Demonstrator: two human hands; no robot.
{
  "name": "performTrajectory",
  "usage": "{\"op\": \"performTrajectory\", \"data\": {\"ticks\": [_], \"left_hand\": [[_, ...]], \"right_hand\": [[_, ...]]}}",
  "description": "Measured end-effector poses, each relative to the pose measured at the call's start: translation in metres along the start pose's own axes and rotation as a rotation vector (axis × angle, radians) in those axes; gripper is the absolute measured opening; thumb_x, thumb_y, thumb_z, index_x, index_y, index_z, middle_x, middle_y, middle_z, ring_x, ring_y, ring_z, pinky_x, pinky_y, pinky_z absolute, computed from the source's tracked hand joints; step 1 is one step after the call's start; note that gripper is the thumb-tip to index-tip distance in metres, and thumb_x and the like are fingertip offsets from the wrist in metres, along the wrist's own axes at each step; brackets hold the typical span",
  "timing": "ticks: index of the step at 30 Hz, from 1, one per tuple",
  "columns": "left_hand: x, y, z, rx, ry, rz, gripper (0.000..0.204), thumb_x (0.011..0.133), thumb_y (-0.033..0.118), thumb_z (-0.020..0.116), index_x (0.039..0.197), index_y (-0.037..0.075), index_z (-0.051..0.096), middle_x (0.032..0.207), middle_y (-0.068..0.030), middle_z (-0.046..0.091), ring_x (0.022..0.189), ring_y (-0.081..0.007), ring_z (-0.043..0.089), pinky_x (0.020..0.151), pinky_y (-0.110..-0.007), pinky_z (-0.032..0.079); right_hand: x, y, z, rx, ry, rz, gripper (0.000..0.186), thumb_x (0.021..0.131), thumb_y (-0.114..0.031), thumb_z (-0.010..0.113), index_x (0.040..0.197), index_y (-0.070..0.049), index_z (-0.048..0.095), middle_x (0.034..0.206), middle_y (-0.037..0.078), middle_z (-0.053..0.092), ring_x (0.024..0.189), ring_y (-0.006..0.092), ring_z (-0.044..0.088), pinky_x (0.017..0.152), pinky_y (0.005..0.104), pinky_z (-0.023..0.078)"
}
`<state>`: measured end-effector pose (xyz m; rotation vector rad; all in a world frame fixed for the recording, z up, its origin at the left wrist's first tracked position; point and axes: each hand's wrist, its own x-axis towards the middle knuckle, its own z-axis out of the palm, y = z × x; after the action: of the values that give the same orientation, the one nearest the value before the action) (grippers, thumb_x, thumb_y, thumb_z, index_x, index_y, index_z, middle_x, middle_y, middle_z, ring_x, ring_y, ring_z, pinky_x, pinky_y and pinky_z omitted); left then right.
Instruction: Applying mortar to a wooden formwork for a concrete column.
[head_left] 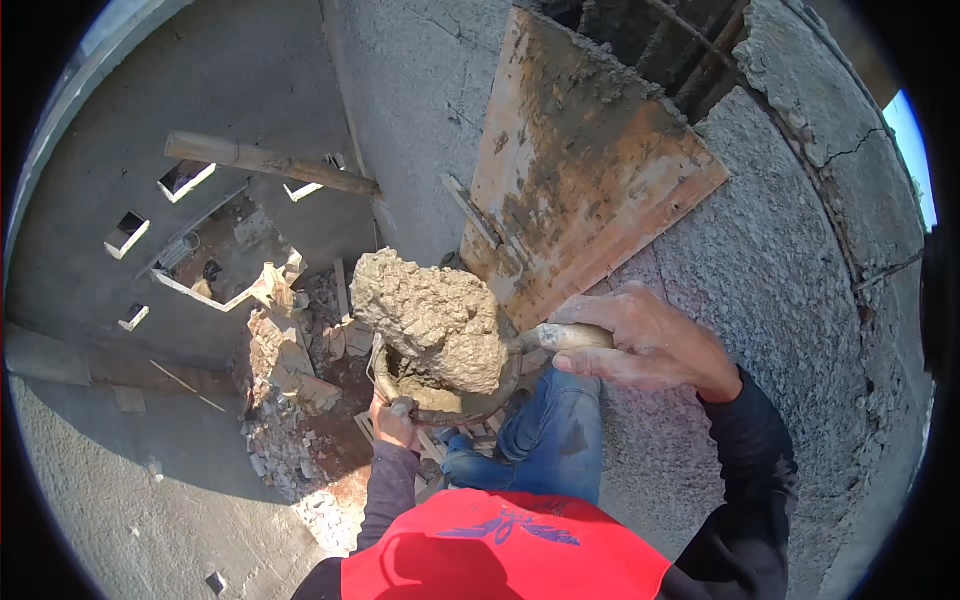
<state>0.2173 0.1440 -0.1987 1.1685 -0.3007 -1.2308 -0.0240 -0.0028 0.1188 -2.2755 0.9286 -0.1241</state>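
Note:
My right hand [650, 345] is closed around the pale handle [568, 336] of a trowel, whose blade is hidden under a large lump of wet mortar [428, 310]. That lump is over a round bucket [465, 405] with more mortar inside. My left hand [393, 422] grips the bucket at its lower left, on what looks like its handle or rim. Above the trowel, a mortar-stained wooden board [585, 170] leans at a slant against the rough grey wall [760, 330].
Grey plastered walls [120, 100] curve around me, with several small cut openings on the left. A wooden pole [270, 162] crosses the upper left. Broken rubble [280, 430] lies below, beside my legs. Rebar and cracked concrete edge [840, 150] the upper right.

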Motion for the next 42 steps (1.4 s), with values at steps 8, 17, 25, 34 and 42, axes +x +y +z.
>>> {"op": "performTrajectory", "data": {"ticks": [8, 17, 25, 34, 42], "left_hand": [[0.027, -0.043, 0.005, 0.059, -0.017, 0.15, 0.055, 0.069, -0.01, 0.042, 0.122, 0.002, 0.05, 0.105, -0.0075, 0.059, 0.084, -0.0189, 0.062, 0.072, -0.03, 0.054], [0.015, -0.036, 0.01, 0.093, 0.139, 0.003, 0.056, 0.071, -0.008, 0.044, 0.125, 0.002, 0.048, 0.099, -0.007, 0.059, 0.074, -0.0156, 0.059, 0.066, -0.028, 0.052], [0.009, -0.013, 0.032, 0.057, 0.095, -0.006, 0.056, 0.071, -0.009, 0.043, 0.125, 0.0, 0.046, 0.09, -0.0082, 0.058, 0.071, -0.0158, 0.06, 0.063, -0.028, 0.053], [-0.004, -0.002, 0.032, 0.377, -0.013, 0.145, 0.058, 0.071, -0.01, 0.048, 0.128, -0.004, 0.045, 0.114, -0.0078, 0.057, 0.098, -0.014, 0.057, 0.085, -0.025, 0.046], [-0.015, 0.012, 0.039, 0.536, -0.05, 0.24, 0.059, 0.07, -0.006, 0.049, 0.129, -0.006, 0.045, 0.12, -0.0106, 0.056, 0.109, -0.0156, 0.053, 0.097, -0.027, 0.039]], "right_hand": [[-0.009, -0.084, -0.171, 0.028, 0.193, 0.288, 0.035, 0.087, -0.037, 0.058, 0.089, -0.002, 0.06, 0.062, 0.005, 0.053, 0.053, 0.0121, 0.055, 0.047, 0.0248, 0.043], [-0.004, -0.056, -0.152, -0.573, 0.642, 0.285, 0.037, 0.088, -0.035, 0.057, 0.108, -0.004, 0.057, 0.062, 0.004, 0.054, 0.049, 0.0123, 0.054, 0.042, 0.0256, 0.044], [0.007, 0.067, 0.102, -0.31, 0.093, 0.268, 0.022, 0.081, -0.02, 0.057, 0.097, -0.004, 0.054, 0.08, 0.022, 0.062, 0.074, 0.0389, 0.062, 0.061, 0.05, 0.046], [0.05, 0.111, 0.232, -0.565, 0.046, 0.036, 0.01, 0.077, -0.015, 0.058, 0.078, -0.006, 0.063, 0.075, 0.013, 0.065, 0.073, 0.0279, 0.066, 0.063, 0.0408, 0.052], [0.085, 0.169, 0.223, -0.655, -0.281, 0.041, 0.015, 0.079, -0.016, 0.056, 0.078, -0.003, 0.065, 0.079, 0.014, 0.066, 0.08, 0.0303, 0.067, 0.066, 0.0419, 0.053]]}}
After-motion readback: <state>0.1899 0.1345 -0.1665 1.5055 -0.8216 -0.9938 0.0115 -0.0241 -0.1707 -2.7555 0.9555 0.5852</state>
